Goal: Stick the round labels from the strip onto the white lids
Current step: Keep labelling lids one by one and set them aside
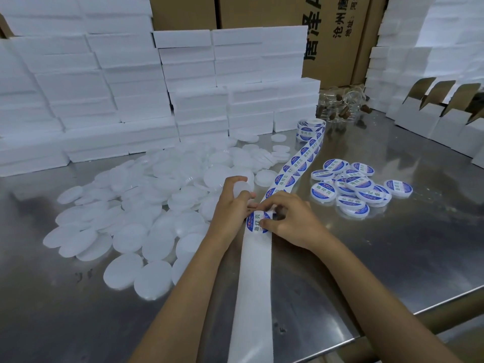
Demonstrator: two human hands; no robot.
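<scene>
A long white backing strip (255,271) runs from the table's front edge up to a roll of blue round labels (310,129). My left hand (230,203) holds a plain white lid (241,188) and its fingers touch the strip. My right hand (288,221) pinches a blue round label (256,221) that lies on the strip between both hands. A big heap of unlabelled white lids (146,205) spreads out on the left. Several labelled lids (351,187) lie in a pile on the right.
The steel table (392,258) has its front edge at the lower right. Stacked white foam boxes (104,87) wall off the back and left. Open white cartons (445,119) stand at the right, with brown cardboard boxes (262,11) and clear jars (340,106) behind.
</scene>
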